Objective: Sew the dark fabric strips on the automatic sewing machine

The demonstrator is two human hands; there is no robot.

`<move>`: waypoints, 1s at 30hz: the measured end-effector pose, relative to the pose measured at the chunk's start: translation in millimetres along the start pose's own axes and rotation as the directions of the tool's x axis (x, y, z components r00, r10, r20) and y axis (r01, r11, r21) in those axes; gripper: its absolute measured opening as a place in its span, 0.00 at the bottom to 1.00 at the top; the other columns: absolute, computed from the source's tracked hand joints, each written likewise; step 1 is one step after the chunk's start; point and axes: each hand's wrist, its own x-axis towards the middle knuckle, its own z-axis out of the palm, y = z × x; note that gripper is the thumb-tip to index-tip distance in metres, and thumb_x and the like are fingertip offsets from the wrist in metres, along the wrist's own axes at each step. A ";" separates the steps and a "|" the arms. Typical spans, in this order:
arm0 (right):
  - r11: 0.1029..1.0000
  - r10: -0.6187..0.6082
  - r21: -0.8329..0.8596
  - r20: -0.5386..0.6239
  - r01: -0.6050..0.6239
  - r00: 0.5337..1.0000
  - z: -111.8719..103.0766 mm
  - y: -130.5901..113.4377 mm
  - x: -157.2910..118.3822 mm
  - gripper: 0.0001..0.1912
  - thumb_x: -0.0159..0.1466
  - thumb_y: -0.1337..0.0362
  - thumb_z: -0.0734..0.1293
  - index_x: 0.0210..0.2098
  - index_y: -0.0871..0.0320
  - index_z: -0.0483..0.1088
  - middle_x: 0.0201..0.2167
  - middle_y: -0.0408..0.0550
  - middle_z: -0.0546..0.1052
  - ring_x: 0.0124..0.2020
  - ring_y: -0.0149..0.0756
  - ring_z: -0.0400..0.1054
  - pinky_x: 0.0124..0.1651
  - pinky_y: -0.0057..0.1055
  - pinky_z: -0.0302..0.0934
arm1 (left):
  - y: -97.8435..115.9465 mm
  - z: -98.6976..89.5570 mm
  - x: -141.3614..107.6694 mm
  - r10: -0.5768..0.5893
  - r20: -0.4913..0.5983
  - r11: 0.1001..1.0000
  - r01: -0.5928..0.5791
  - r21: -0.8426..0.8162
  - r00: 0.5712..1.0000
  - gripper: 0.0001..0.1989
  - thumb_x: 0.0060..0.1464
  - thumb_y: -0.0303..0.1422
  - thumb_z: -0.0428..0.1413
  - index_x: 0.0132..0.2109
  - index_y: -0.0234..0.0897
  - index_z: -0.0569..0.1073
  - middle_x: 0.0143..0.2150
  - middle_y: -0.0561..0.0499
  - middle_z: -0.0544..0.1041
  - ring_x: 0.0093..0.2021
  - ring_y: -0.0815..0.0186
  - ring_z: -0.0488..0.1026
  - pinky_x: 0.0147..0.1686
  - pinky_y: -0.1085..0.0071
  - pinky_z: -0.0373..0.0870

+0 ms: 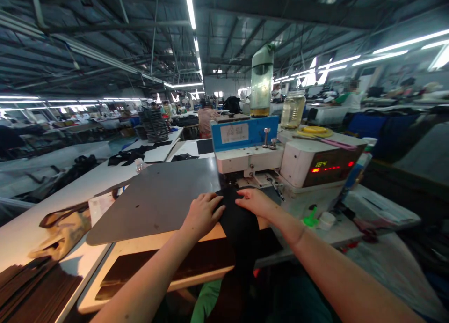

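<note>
A black cloth piece (238,220) runs from the front of the white and blue machine (245,159) down over the table's front edge. My left hand (203,213) lies at the cloth's left edge, partly over the grey metal plate (168,192), fingers bent with the fingertips on the cloth. From the right, my right hand (256,202) touches the same cloth, its thumb and index finger near each other at the upper right edge. The part of the cloth nearest the machine is under its head, where details are too dark to tell.
A control box (322,164) with red digits stands right of the machine, near a green bottle (262,84), a glass jar (293,110) and a small white pot (327,220). Dark brown pieces (38,290) lie at lower left, beside tan cloth (63,229).
</note>
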 end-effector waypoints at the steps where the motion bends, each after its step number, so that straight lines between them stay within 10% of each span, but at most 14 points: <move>1: 1.000 0.001 -0.019 0.001 -0.001 1.000 0.4 1.2 1.8 0.20 0.57 0.66 0.64 0.48 0.68 0.68 0.28 0.48 0.76 0.30 0.35 0.69 0.31 0.27 0.59 | -2.1 4.7 2.1 -0.006 0.011 1.000 0.006 0.012 1.000 0.18 0.58 0.39 0.46 0.52 0.39 0.68 0.50 0.46 0.70 0.49 0.59 0.65 0.49 0.62 0.63; 15: 0.948 -0.036 -0.316 -0.057 0.017 0.998 -2.7 -7.5 36.2 0.11 0.60 0.64 0.62 0.32 0.64 0.74 0.31 0.51 0.77 0.31 0.33 0.69 0.29 0.25 0.54 | -4.8 10.9 16.8 -0.042 0.015 0.999 0.041 0.030 0.999 0.19 0.58 0.42 0.45 0.52 0.41 0.68 0.50 0.46 0.69 0.49 0.57 0.64 0.47 0.61 0.63; 30: 0.931 -0.047 -0.365 -0.100 0.008 0.994 1.4 -8.5 44.1 0.13 0.58 0.66 0.62 0.41 0.62 0.73 0.41 0.53 0.76 0.42 0.37 0.70 0.42 0.26 0.59 | -5.6 14.3 22.3 -0.003 0.010 0.999 0.003 -0.033 1.000 0.18 0.56 0.39 0.47 0.49 0.35 0.69 0.51 0.45 0.69 0.50 0.58 0.64 0.51 0.62 0.62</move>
